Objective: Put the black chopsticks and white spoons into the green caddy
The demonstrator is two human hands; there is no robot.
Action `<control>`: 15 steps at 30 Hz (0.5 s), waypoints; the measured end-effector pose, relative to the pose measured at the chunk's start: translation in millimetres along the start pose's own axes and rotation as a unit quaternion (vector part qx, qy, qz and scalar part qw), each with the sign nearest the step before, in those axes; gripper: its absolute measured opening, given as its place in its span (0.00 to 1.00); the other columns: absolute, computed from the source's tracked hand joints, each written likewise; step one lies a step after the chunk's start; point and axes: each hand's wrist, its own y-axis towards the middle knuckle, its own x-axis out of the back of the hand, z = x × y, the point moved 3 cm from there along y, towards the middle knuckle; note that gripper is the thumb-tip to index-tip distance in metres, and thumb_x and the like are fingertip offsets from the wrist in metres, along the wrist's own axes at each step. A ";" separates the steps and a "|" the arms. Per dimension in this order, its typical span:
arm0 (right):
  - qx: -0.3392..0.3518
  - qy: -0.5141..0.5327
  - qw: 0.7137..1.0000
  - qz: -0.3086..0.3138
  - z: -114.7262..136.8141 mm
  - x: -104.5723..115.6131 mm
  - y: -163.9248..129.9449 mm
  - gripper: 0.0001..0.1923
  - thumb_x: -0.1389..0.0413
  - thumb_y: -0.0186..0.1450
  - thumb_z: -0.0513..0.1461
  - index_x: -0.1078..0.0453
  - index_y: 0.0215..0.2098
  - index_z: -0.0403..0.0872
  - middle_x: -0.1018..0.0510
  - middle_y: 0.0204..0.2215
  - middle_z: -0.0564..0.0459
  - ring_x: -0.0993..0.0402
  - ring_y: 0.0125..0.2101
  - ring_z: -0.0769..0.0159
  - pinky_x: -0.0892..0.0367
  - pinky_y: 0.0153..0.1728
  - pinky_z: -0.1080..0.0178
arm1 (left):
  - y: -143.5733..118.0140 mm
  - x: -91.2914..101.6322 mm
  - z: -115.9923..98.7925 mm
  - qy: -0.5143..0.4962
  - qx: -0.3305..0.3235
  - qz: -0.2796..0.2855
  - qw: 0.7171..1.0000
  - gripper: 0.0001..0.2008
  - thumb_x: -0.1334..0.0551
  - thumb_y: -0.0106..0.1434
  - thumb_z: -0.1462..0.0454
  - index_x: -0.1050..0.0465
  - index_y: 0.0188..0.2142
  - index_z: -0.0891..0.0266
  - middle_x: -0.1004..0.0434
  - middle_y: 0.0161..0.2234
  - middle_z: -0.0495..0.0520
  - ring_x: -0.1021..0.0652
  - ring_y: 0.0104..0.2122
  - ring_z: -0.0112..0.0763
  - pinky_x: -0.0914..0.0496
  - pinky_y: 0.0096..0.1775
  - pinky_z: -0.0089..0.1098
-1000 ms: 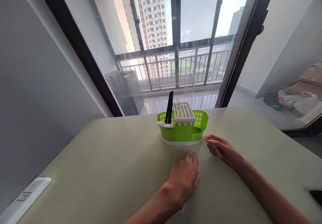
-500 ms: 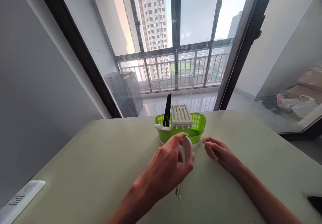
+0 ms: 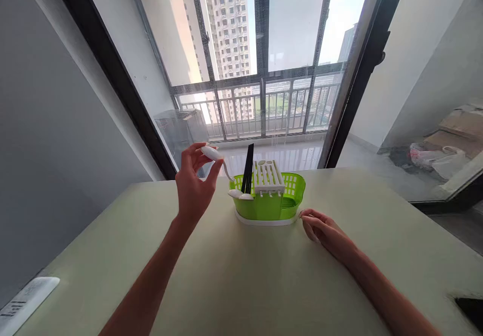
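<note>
My left hand (image 3: 196, 180) is raised to the left of the basket, fingers pinched on the bowl of a white soup spoon (image 3: 212, 153). The spoon's thin handle slants down to the right, its tip by the basket's left rim. The green basket (image 3: 264, 207) stands on a white base tray (image 3: 264, 222). In its left part lean black chopsticks (image 3: 248, 170). Two white spoons (image 3: 236, 193) show their bowls at the front left edge. My right hand (image 3: 324, 228) rests on the table, fingers loosely curled together, fingertips beside the basket's right end; whether they touch it I cannot tell.
A white slotted rack (image 3: 268, 177) with small hooks sits over the middle of the basket. A white power strip (image 3: 28, 298) lies at the table's left edge, a dark object (image 3: 470, 310) at the right. Glass doors stand behind the table (image 3: 241, 285).
My left hand has moved up and left from in front of the basket, carrying the spoon. The spoon's handle has swung toward the basket's left end. My right hand has stayed in place.
</note>
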 end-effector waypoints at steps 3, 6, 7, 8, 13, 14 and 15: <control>0.001 0.007 1.000 0.005 -1.7 -0.2 0.5 0.14 0.38 0.66 0.49 0.28 0.36 0.47 0.39 0.17 0.62 0.49 0.21 0.72 0.50 0.25 0.66 | -8.1 -8.8 25.8 -0.014 0.033 0.014 0.999 0.20 0.31 0.63 0.59 0.34 0.52 0.58 0.19 0.49 0.56 0.18 0.46 0.36 0.23 0.53 0.42; 0.003 0.019 1.000 0.011 -3.3 0.0 1.4 0.14 0.38 0.67 0.49 0.28 0.37 0.46 0.39 0.17 0.62 0.49 0.21 0.73 0.50 0.24 0.66 | -17.6 -16.4 46.7 -0.032 0.078 0.022 0.996 0.19 0.31 0.64 0.59 0.33 0.51 0.57 0.19 0.49 0.56 0.17 0.46 0.36 0.23 0.52 0.42; 0.004 0.021 1.000 0.012 -3.6 0.1 1.8 0.13 0.38 0.67 0.48 0.28 0.37 0.46 0.38 0.17 0.62 0.49 0.21 0.73 0.50 0.24 0.66 | -20.2 -18.5 52.2 -0.038 0.089 0.025 0.995 0.19 0.31 0.63 0.59 0.33 0.50 0.57 0.19 0.50 0.57 0.17 0.46 0.36 0.23 0.52 0.43; 0.004 0.023 1.000 0.012 -4.0 0.3 2.3 0.13 0.38 0.67 0.48 0.28 0.37 0.46 0.38 0.18 0.62 0.49 0.21 0.73 0.51 0.24 0.66 | -22.5 -20.5 57.0 -0.041 0.099 0.029 0.994 0.19 0.31 0.63 0.59 0.33 0.50 0.57 0.19 0.50 0.57 0.17 0.46 0.36 0.23 0.53 0.43; -0.001 0.026 1.000 0.008 -4.8 1.3 4.2 0.14 0.37 0.66 0.48 0.29 0.37 0.47 0.38 0.18 0.62 0.48 0.21 0.74 0.50 0.24 0.67 | -31.3 -28.2 75.4 -0.039 0.133 0.072 0.988 0.20 0.30 0.62 0.57 0.33 0.50 0.57 0.18 0.50 0.57 0.17 0.46 0.38 0.23 0.53 0.44; 0.000 0.024 1.000 0.007 -4.4 1.3 4.3 0.14 0.37 0.66 0.49 0.29 0.37 0.47 0.38 0.17 0.62 0.48 0.21 0.74 0.50 0.24 0.67 | -32.9 -29.1 78.2 -0.037 0.140 0.083 0.986 0.21 0.30 0.62 0.57 0.33 0.50 0.57 0.18 0.50 0.57 0.17 0.46 0.38 0.24 0.53 0.44; 0.001 0.022 1.000 0.007 -3.9 1.2 4.3 0.15 0.37 0.66 0.49 0.29 0.37 0.47 0.38 0.17 0.62 0.48 0.21 0.74 0.50 0.24 0.67 | -34.6 -29.7 80.6 -0.032 0.146 0.093 0.984 0.21 0.30 0.62 0.57 0.33 0.50 0.56 0.18 0.51 0.57 0.17 0.46 0.39 0.24 0.53 0.44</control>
